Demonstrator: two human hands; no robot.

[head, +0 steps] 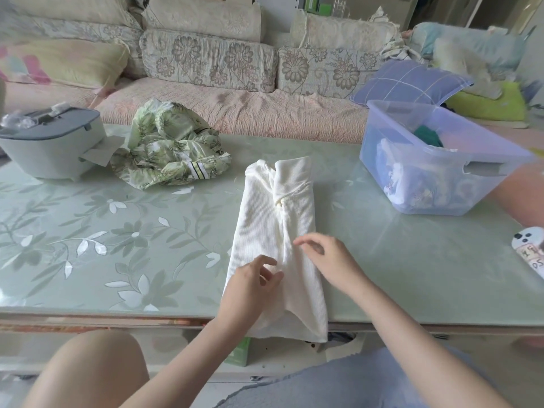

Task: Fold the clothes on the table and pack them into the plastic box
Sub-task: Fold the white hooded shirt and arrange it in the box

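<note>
The white ribbed top point(276, 231) is soft and light, and I think it will flop. Take it by the two near corners and fold it away from you. It lies in a long strip in the middle of the table point(382, 275), and its near end hangs over the edge. Your left hand point(253, 285) and right hand point(323, 257) are over it. The fingers are loose and hold nothing. The plastic box point(374, 134) is far right.

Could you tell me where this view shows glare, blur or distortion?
Head view: glare streaks the glossy table beside the plastic box; wide-angle distortion bends the edges; top-left corner smeared; white garment sharp, left hand and right hand slightly soft.
</note>
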